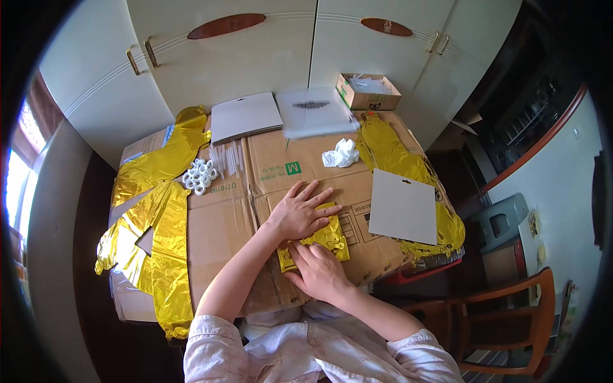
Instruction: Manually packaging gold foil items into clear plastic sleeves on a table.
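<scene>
A folded gold foil balloon lies as a small, wrinkled packet on the cardboard in front of me. My left hand rests flat across its far left part, fingers spread and pointing away. Closer to me, my right hand presses on the packet's near part with its fingers stretched out and the thumb apart at the near edge. Neither hand is wrapped round anything. Part of the foil is hidden beneath both hands.
Cardboard covers the table. Unfolded gold foil balloons lie left, another right, partly under a grey-white card. Farther off are white rings, clear straws, crumpled white plastic, stacked cards, clear bags and a box.
</scene>
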Tool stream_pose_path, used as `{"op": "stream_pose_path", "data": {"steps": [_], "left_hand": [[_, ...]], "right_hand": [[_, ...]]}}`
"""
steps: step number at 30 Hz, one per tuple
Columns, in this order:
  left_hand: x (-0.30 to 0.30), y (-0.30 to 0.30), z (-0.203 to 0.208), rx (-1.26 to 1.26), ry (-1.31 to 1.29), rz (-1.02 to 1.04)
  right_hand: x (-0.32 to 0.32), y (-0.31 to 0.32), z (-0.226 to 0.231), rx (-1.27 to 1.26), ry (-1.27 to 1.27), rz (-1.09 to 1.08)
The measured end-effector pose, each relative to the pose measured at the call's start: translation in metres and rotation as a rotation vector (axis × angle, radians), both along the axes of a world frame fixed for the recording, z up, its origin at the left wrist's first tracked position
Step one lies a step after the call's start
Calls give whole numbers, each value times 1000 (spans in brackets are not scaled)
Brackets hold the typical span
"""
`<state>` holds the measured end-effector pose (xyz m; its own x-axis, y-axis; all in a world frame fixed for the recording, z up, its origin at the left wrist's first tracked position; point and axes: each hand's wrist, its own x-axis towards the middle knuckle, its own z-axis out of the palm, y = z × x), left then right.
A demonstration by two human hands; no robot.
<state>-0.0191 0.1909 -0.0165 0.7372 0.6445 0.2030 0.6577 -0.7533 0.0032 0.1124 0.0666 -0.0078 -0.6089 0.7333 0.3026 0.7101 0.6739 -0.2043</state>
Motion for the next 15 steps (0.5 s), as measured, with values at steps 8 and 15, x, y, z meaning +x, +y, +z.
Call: {"op": "stream_pose_path", "data": {"steps": [8,15], "left_hand": [[1,-2,2,-19,-5,8],[1,0,0,-18,1,9]], "right_hand": [[-8,-2,5,-58,-65,-62],[1,-10,-6,-63,71,-23]]}}
